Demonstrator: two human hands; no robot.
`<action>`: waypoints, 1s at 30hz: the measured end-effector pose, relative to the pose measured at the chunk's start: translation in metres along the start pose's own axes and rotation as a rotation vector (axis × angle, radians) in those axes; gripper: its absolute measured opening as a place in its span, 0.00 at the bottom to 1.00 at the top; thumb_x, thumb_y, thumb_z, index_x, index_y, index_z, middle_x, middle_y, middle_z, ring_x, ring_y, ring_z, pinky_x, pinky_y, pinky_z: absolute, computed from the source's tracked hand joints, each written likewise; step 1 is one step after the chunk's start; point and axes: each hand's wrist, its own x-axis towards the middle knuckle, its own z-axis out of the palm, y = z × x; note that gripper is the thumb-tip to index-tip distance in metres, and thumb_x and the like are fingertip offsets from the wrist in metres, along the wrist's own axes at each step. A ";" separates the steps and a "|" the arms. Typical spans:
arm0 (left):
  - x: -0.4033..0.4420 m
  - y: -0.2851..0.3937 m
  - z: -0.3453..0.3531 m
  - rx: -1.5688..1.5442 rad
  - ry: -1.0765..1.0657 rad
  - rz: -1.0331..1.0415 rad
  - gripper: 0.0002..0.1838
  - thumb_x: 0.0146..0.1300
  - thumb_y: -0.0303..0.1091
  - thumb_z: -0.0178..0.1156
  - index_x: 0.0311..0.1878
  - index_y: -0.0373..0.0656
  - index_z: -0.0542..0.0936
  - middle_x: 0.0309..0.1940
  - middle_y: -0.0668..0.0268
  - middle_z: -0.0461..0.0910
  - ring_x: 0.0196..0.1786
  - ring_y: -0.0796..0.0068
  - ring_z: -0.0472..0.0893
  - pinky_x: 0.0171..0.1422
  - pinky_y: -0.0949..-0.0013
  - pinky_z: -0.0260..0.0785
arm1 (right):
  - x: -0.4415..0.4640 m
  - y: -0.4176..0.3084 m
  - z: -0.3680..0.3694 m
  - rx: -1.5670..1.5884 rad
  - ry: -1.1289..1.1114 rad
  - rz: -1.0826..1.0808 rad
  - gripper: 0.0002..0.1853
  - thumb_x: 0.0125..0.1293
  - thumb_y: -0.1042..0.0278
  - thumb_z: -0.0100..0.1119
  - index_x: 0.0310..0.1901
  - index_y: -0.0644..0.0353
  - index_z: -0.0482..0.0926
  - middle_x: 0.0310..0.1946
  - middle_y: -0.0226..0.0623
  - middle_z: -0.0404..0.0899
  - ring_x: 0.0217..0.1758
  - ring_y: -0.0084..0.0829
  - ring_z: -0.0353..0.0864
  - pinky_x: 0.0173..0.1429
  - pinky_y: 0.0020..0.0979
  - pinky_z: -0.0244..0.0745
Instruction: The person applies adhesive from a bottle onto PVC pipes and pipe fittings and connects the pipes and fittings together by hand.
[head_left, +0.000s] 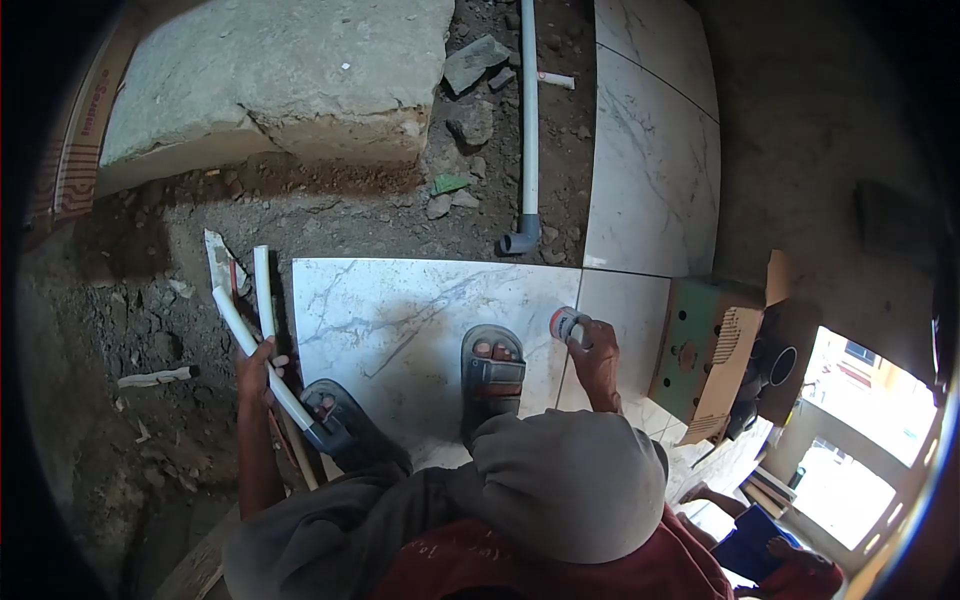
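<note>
My left hand [258, 372] is closed around a white plastic pipe [236, 322]. The pipe slants, its lower end fitted into a grey fitting [326, 432] beside my sandalled foot. Another white pipe [263, 285] rises just behind it; I cannot tell whether my fingers touch that one too. In my right hand [597, 352] is a small can [565, 323] with a red and pale label, held above the marble-patterned tile [430, 300]. Part of the can is hidden by the fingers.
A long grey pipe [530, 110] with an elbow [521, 236] lies in the soil trench past the tile. A concrete slab [300, 70] stands at upper left, with rubble below. Right are an opened cardboard box [690, 350] and, farther off, another person [790, 560].
</note>
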 end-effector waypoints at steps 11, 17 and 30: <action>-0.017 0.014 0.003 -0.034 -0.014 0.056 0.26 0.62 0.33 0.64 0.61 0.43 0.65 0.34 0.66 0.75 0.26 0.75 0.78 0.21 0.75 0.68 | -0.002 0.009 0.004 -0.059 -0.036 0.098 0.19 0.47 0.73 0.65 0.44 0.61 0.77 0.42 0.47 0.77 0.46 0.48 0.75 0.51 0.43 0.73; -0.010 0.011 -0.005 -0.037 -0.020 0.099 0.19 0.64 0.35 0.63 0.54 0.44 0.69 0.30 0.69 0.74 0.23 0.79 0.75 0.20 0.78 0.65 | -0.002 0.005 -0.013 0.035 -0.069 0.196 0.21 0.48 0.72 0.65 0.48 0.61 0.78 0.45 0.46 0.77 0.43 0.46 0.77 0.49 0.41 0.73; -0.049 0.090 0.008 -0.136 0.159 0.183 0.17 0.64 0.43 0.66 0.46 0.44 0.72 0.33 0.69 0.77 0.20 0.84 0.71 0.20 0.80 0.65 | -0.029 0.048 -0.054 1.214 0.081 0.750 0.20 0.60 0.70 0.57 0.55 0.62 0.73 0.47 0.40 0.77 0.44 0.31 0.78 0.44 0.32 0.79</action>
